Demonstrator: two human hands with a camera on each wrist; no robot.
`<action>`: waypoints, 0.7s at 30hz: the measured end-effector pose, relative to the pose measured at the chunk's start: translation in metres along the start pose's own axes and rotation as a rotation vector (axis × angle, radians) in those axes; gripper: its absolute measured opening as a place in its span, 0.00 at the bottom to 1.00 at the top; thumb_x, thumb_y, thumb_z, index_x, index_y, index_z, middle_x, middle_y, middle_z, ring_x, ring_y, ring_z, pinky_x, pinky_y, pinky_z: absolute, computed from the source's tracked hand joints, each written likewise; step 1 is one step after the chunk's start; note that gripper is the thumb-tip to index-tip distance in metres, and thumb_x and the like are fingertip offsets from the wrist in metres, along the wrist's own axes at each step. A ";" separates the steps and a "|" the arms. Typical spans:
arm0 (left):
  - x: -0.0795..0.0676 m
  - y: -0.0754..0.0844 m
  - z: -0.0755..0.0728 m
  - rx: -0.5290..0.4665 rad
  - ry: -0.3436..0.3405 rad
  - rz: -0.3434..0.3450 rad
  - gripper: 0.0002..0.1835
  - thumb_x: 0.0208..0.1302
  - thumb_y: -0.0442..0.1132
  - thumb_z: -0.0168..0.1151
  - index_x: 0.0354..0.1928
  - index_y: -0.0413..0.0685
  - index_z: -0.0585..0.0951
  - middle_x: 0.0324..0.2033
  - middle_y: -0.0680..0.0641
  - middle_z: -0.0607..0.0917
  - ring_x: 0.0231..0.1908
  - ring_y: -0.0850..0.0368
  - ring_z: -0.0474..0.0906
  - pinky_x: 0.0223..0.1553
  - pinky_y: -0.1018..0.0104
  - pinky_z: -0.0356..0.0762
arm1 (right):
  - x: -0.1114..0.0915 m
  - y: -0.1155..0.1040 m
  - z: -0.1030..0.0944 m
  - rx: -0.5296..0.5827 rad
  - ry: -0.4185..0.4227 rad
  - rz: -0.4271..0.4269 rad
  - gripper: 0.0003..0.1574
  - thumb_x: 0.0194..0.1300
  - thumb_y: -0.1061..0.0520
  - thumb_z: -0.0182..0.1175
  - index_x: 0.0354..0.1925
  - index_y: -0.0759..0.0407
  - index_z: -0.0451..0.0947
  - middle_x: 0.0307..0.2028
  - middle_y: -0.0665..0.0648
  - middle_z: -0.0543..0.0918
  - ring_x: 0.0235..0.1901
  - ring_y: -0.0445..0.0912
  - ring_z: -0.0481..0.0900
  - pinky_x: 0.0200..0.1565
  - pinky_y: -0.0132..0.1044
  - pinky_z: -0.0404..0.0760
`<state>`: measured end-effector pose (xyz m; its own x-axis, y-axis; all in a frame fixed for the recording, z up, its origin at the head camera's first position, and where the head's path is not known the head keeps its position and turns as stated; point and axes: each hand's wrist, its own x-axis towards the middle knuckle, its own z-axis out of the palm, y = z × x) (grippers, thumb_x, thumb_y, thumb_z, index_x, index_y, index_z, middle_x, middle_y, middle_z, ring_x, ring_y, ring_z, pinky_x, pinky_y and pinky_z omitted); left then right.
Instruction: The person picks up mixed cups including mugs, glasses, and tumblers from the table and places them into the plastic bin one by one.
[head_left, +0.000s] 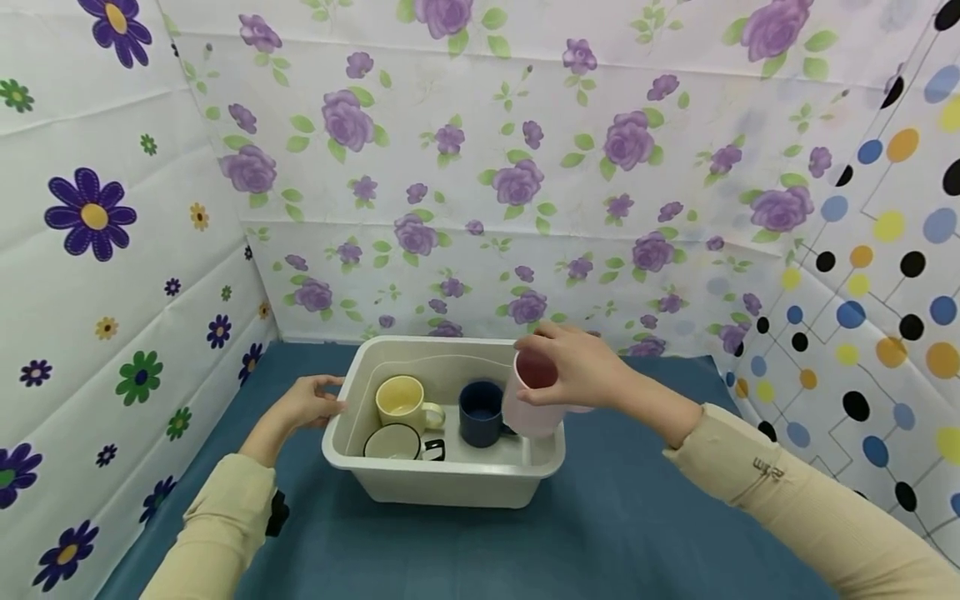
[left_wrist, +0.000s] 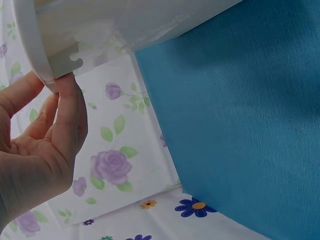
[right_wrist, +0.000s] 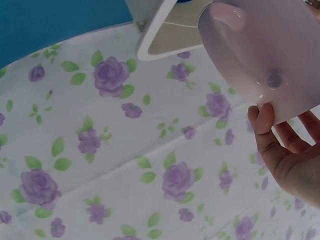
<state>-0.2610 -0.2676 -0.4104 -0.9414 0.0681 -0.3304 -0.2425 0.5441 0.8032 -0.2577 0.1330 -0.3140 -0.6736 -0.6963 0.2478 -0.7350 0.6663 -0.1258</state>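
A white plastic basin (head_left: 442, 487) stands on the table. My left hand (head_left: 306, 403) pinches its left rim, and the left wrist view shows thumb and fingers on either side of the rim (left_wrist: 36, 55). With my right hand (head_left: 581, 367) I grip a pink mug (head_left: 534, 412) by its upper edge, over the basin's right end. The right wrist view shows the mug's glossy side (right_wrist: 270, 60) close up, fingers at its rim. Inside the basin sit a yellow mug (head_left: 400, 402), a white mug with a dark rim (head_left: 393, 443) and a dark blue mug (head_left: 480, 415).
A blue cloth (head_left: 637, 500) covers the table. Floral sheets hang behind (head_left: 465, 167) and at the left (head_left: 150, 317), and a dotted sheet (head_left: 847, 358) hangs at the right. The back sheet stands close behind the basin.
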 end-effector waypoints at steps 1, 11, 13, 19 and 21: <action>0.000 0.001 0.000 0.001 0.002 -0.001 0.31 0.63 0.31 0.59 0.66 0.28 0.60 0.41 0.33 0.81 0.30 0.60 0.81 0.35 0.61 0.84 | 0.002 -0.002 0.000 -0.003 -0.010 -0.009 0.36 0.53 0.37 0.66 0.55 0.52 0.76 0.47 0.56 0.77 0.38 0.49 0.76 0.33 0.38 0.79; 0.001 0.000 0.000 0.000 0.003 0.000 0.31 0.62 0.30 0.59 0.65 0.27 0.61 0.41 0.32 0.81 0.30 0.60 0.81 0.35 0.61 0.84 | 0.023 -0.020 0.001 -0.030 -0.120 -0.052 0.36 0.52 0.37 0.65 0.55 0.51 0.76 0.44 0.55 0.77 0.33 0.45 0.75 0.29 0.33 0.76; 0.001 0.000 0.000 0.003 0.004 0.005 0.31 0.62 0.30 0.59 0.65 0.27 0.61 0.41 0.32 0.81 0.30 0.60 0.82 0.35 0.61 0.85 | 0.027 -0.022 0.002 -0.032 -0.138 -0.058 0.35 0.52 0.38 0.66 0.55 0.51 0.76 0.43 0.54 0.77 0.32 0.44 0.76 0.28 0.31 0.76; 0.001 0.000 0.000 0.007 0.001 0.007 0.31 0.62 0.30 0.59 0.65 0.27 0.60 0.42 0.31 0.81 0.30 0.59 0.82 0.35 0.61 0.85 | 0.039 -0.029 0.006 -0.035 -0.206 -0.065 0.36 0.51 0.38 0.66 0.55 0.53 0.75 0.41 0.54 0.77 0.29 0.42 0.76 0.26 0.29 0.74; 0.002 0.001 0.000 0.006 0.000 0.005 0.31 0.63 0.30 0.59 0.65 0.27 0.60 0.43 0.31 0.81 0.30 0.59 0.82 0.35 0.61 0.84 | 0.042 -0.031 0.008 -0.037 -0.231 -0.064 0.37 0.52 0.37 0.66 0.55 0.53 0.75 0.42 0.55 0.77 0.31 0.43 0.77 0.28 0.30 0.75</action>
<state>-0.2626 -0.2671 -0.4104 -0.9427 0.0706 -0.3260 -0.2362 0.5489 0.8018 -0.2634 0.0808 -0.3076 -0.6288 -0.7771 0.0268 -0.7763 0.6253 -0.0804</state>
